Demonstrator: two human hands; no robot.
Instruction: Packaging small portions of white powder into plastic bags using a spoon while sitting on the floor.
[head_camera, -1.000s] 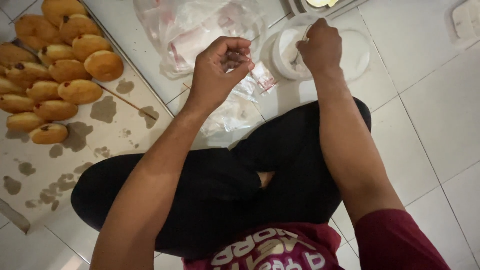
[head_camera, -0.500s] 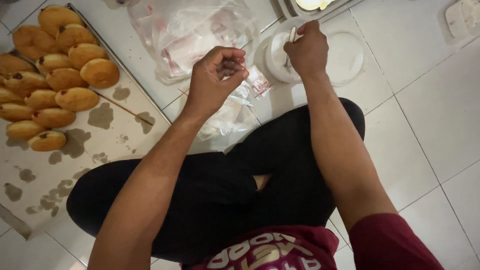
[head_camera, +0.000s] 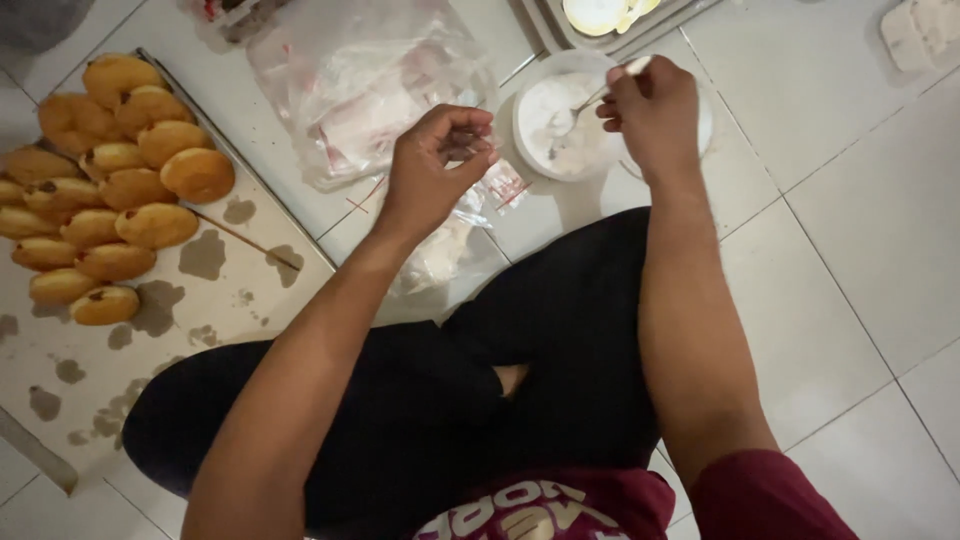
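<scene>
I sit cross-legged on a white tiled floor. My right hand grips a metal spoon whose bowl dips into white powder in a round white bowl. My left hand is raised above my knee, its fingers pinched on a small clear plastic bag held open toward the bowl. More small clear bags lie on the floor under that hand.
A paper-lined tray with grease spots holds several golden fried buns at the left. A large clear bag of packets lies at the top middle. A metal tray sits beyond the bowl. My black trousers fill the lower middle.
My right hand has shifted right and lifted the spoon handle, and the spoon now dips into the powder. My left hand keeps the small bag pinched at nearly the same spot.
</scene>
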